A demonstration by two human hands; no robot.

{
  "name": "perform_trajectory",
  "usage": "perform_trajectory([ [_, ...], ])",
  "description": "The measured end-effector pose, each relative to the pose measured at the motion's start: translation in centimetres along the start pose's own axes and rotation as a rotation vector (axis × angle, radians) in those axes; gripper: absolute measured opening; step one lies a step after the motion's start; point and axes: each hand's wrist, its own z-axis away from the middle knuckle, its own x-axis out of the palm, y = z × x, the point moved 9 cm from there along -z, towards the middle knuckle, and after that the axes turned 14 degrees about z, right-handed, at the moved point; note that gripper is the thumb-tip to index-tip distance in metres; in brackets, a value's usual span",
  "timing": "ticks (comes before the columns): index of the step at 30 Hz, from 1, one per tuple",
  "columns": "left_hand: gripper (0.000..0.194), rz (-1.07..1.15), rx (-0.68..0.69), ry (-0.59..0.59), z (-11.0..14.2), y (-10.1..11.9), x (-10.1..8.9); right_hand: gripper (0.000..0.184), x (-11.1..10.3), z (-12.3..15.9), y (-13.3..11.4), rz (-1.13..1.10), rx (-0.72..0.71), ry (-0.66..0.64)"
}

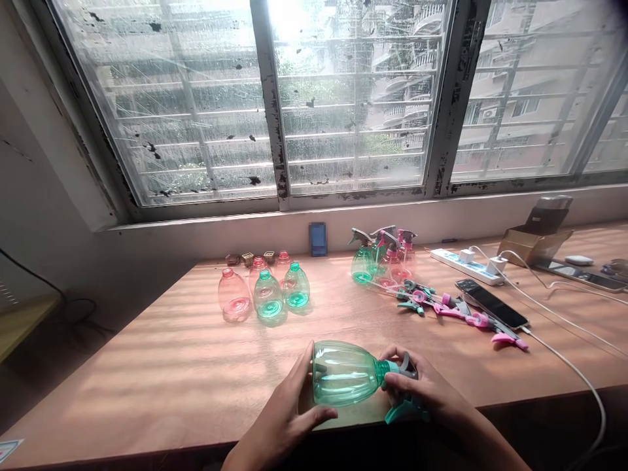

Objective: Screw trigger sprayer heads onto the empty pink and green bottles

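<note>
Green bottle [346, 373] lay sideways between two hands near the table's front edge.
Wooden tabletop [147, 373] stretched left of the bottle; beyond it, loose bottles [268, 297] stood to the left and loose spray heads [441, 307] lay to the right. The left hand [289, 402] cupped its base, thumb spread wide; the right hand [417, 383] gripped its neck and trigger head [405, 373].

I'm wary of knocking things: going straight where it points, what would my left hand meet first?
Your left hand would likely meet the green bottle held in your right hand, base first; any gap is unclear.
</note>
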Motion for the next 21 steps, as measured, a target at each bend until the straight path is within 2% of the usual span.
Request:
perform_trajectory([
  [3,0.096,0.045,0.012,-0.01,0.0,-0.6,0.0,0.046,-0.2,0.0,0.0,0.006,-0.004,0.018],
  [7,0.085,0.121,0.021,-0.049,0.0,-1.3,0.3,0.045,-0.3,0.0,-0.1,0.013,-0.009,0.029],
  [11,0.112,0.147,-0.034,-0.031,0.1,-1.6,0.3,0.044,-0.4,0.0,-0.4,0.017,-0.016,0.044],
  [13,0.115,0.164,-0.058,-0.027,0.1,-1.7,0.3,0.044,-0.3,0.0,-0.4,0.02,-0.02,0.034],
  [16,0.102,0.129,-0.042,-0.056,0.0,-1.5,0.3,0.044,-0.2,0.0,-0.2,0.025,-0.016,0.029],
  [21,0.079,-0.033,0.066,-0.054,-0.1,-0.2,0.0,0.044,-0.2,0.0,0.0,0.048,-0.012,0.029],
])
